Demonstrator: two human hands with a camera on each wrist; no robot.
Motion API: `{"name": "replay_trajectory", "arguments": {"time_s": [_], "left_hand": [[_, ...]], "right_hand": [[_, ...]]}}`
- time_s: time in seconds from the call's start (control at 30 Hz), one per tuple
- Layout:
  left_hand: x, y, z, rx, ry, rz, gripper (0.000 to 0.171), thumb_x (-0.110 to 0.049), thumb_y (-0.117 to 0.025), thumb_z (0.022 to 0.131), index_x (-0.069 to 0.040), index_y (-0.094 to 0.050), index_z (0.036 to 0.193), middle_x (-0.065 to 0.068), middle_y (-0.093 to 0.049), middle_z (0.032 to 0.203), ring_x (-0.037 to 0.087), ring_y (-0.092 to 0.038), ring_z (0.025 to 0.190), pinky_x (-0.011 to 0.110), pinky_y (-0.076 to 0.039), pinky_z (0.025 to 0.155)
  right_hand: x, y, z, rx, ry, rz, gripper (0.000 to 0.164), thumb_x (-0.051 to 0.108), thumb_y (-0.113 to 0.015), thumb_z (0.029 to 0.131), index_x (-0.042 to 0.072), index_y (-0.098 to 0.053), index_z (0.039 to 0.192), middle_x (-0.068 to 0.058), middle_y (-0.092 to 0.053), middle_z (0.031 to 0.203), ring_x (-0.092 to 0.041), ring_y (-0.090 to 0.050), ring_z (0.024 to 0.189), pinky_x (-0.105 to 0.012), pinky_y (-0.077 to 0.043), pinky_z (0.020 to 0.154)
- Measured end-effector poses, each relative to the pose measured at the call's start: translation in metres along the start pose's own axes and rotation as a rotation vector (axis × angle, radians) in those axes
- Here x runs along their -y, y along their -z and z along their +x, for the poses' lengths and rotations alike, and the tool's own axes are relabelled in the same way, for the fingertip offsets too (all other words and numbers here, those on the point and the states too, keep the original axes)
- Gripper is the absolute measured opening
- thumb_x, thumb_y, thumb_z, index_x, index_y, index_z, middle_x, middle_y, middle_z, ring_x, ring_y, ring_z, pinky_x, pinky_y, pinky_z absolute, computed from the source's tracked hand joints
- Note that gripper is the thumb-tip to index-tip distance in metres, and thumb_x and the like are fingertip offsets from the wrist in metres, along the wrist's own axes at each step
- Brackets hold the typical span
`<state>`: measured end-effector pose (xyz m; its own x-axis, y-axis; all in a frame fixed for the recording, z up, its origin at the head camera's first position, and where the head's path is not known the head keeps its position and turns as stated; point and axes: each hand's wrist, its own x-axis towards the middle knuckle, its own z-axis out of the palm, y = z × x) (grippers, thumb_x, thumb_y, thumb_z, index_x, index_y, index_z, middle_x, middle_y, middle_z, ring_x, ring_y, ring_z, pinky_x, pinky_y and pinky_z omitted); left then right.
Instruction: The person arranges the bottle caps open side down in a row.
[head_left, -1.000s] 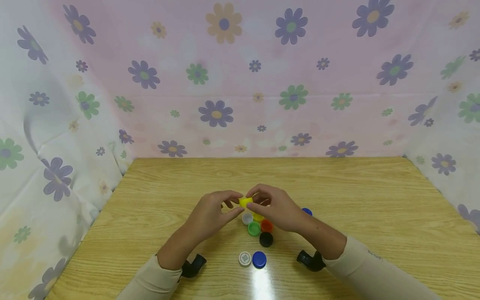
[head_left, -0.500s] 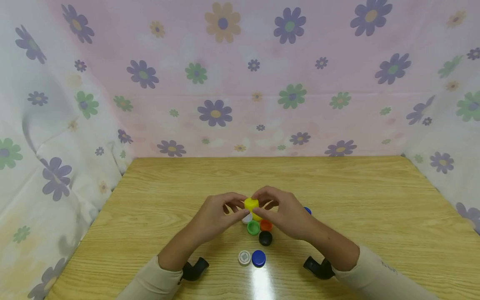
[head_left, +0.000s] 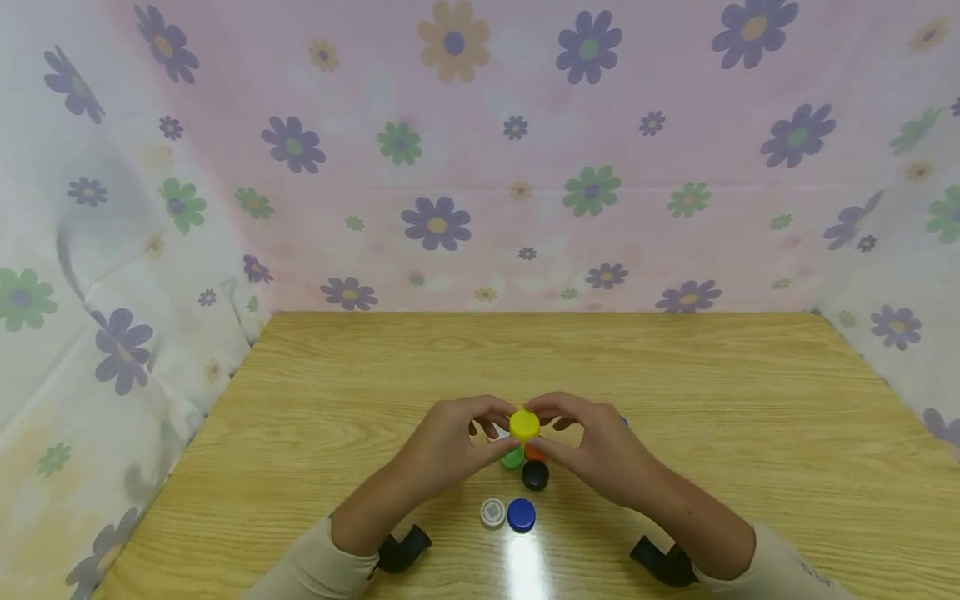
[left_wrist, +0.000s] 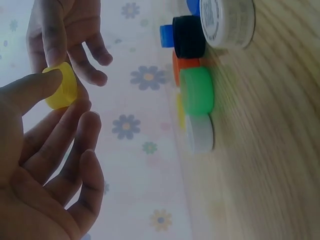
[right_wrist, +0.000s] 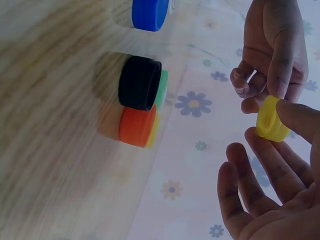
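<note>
Above the table, a yellow bottle cap [head_left: 524, 425] is held between both hands, its round flat face turned up toward the head camera. My left hand [head_left: 450, 442] pinches it from the left with thumb and fingers. From the other side my right hand [head_left: 600, 450] pinches it too. In the right wrist view the hollow inside of the yellow cap [right_wrist: 270, 120] shows. Below the hands stand a black cap [head_left: 536, 475], a green cap [left_wrist: 197, 91], an orange cap [right_wrist: 137, 126], a white cap [left_wrist: 200, 134] and a second yellow cap [left_wrist: 181, 111], partly hidden in the head view.
Nearer the person, a white cap with a printed top [head_left: 492, 513] sits beside a blue cap [head_left: 521, 515]. Another blue cap [head_left: 624, 422] is mostly hidden behind the right hand. Black curved pieces [head_left: 405, 550] show by both wrists. Flowered cloth surrounds the wooden table [head_left: 360, 358].
Both hands have moved right and toward the person with the yellow cap. The cap has turned so that its flat face shows to the head camera.
</note>
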<state>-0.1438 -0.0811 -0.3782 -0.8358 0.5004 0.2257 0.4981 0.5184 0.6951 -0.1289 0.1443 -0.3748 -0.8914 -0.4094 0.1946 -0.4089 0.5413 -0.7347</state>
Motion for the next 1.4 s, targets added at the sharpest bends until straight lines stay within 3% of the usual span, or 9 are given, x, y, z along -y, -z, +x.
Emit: {"name": "replay_trajectory", "arguments": {"time_s": [0.27,0.5,0.7,0.9,1.17,1.4], "left_hand": [[-0.008,-0.009,-0.002,0.055,-0.029,-0.008,0.026,-0.025,-0.079,0.087,-0.018,-0.072,0.112,-0.010,-0.075,0.100,0.012,-0.069,0.085,0.033,-0.057,0.078],[-0.010,-0.018,-0.004,0.113,0.021,0.031,0.026,-0.026,-0.080,0.087,-0.020,-0.073,0.111,-0.011,-0.074,0.105,0.006,-0.067,0.088,0.019,-0.053,0.074],[-0.012,-0.024,-0.004,0.168,0.043,0.113,0.021,-0.028,-0.079,0.088,-0.021,-0.075,0.107,-0.014,-0.073,0.102,0.002,-0.065,0.086,0.015,-0.050,0.072],[-0.011,-0.029,-0.005,0.240,0.049,0.140,0.019,-0.028,-0.078,0.088,-0.021,-0.075,0.106,-0.017,-0.073,0.100,-0.002,-0.065,0.085,0.012,-0.050,0.072],[-0.011,-0.038,-0.008,0.249,-0.043,0.241,0.020,-0.032,-0.079,0.087,-0.019,-0.076,0.103,-0.014,-0.074,0.096,-0.007,-0.063,0.082,0.007,-0.047,0.070],[-0.013,-0.039,-0.012,0.280,-0.071,0.296,0.026,-0.037,-0.079,0.086,-0.019,-0.076,0.105,-0.014,-0.074,0.095,-0.007,-0.063,0.083,0.008,-0.047,0.072]], "right_hand": [[-0.007,0.002,-0.018,-0.018,-0.001,-0.017,0.032,0.031,-0.077,0.088,0.027,-0.068,0.119,0.014,-0.071,0.112,-0.017,-0.067,0.103,-0.039,-0.057,0.085],[-0.017,-0.001,-0.025,0.014,0.023,0.007,0.029,0.031,-0.078,0.088,0.030,-0.066,0.114,0.019,-0.069,0.106,-0.003,-0.064,0.100,-0.031,-0.055,0.085],[-0.025,-0.002,-0.025,0.093,0.035,0.020,0.027,0.026,-0.077,0.089,0.024,-0.065,0.113,0.013,-0.069,0.106,-0.005,-0.064,0.098,-0.031,-0.056,0.082],[-0.028,0.001,-0.025,0.218,-0.039,0.056,0.027,0.023,-0.080,0.086,0.022,-0.066,0.109,0.010,-0.066,0.099,-0.007,-0.063,0.089,-0.025,-0.056,0.077],[-0.031,0.006,-0.025,0.323,-0.040,0.135,0.028,0.024,-0.082,0.084,0.016,-0.064,0.104,0.004,-0.063,0.087,-0.007,-0.058,0.076,-0.023,-0.053,0.065],[-0.033,0.004,-0.026,0.387,-0.046,0.123,0.029,0.023,-0.083,0.083,0.016,-0.062,0.102,0.004,-0.061,0.082,-0.003,-0.057,0.071,-0.023,-0.052,0.061]]}}
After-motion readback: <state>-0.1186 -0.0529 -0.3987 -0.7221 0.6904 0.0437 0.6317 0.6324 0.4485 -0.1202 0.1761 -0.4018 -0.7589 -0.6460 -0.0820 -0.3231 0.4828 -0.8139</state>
